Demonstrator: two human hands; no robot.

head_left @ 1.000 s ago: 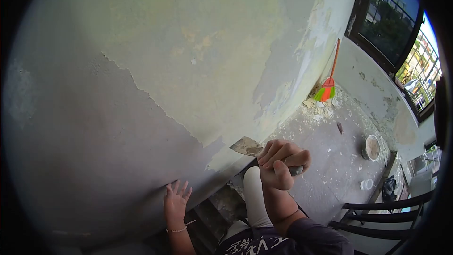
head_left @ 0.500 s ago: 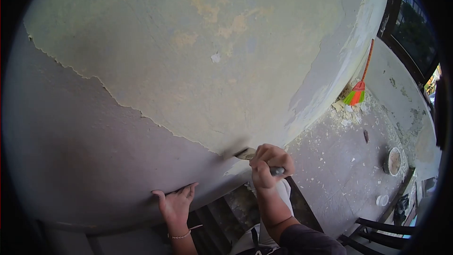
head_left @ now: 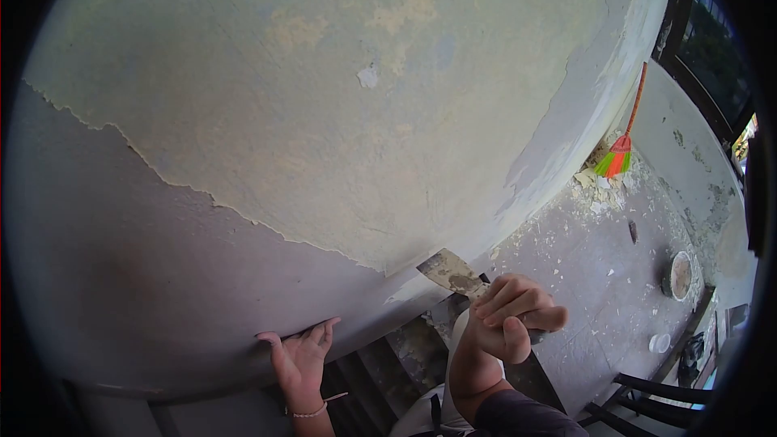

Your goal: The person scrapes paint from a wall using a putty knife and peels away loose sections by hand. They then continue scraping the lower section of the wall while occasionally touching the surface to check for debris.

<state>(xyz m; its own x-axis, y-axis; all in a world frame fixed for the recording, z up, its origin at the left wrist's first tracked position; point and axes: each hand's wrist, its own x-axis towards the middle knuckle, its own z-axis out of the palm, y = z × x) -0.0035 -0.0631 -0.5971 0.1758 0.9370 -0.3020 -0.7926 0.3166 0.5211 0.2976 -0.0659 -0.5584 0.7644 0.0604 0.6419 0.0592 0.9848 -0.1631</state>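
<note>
My right hand (head_left: 518,311) is wrapped round the handle of a scraper (head_left: 450,273), whose wide, stained blade points up and left. The blade overlaps the lower part of the wall (head_left: 324,154) in this view, close to the ragged edge of the peeling paint (head_left: 251,222). Above that edge the wall is bare and yellowish-green; below it lies smooth grey paint. My left hand (head_left: 301,354) has its fingers spread, with the fingertips at the lower grey part of the wall. A bracelet circles that wrist.
A broom (head_left: 623,137) with orange and green bristles leans in the corner beside paint flakes (head_left: 599,186). More flakes litter the floor (head_left: 558,275). A bucket (head_left: 678,275) and a white tub (head_left: 660,343) stand at right, near dark chair bars (head_left: 660,388). Dark steps (head_left: 364,384) lie below.
My right hand has moved right and down with the scraper, whose blade has come away from the paint edge. My left hand stays in nearly the same place. The view has shifted slightly.
</note>
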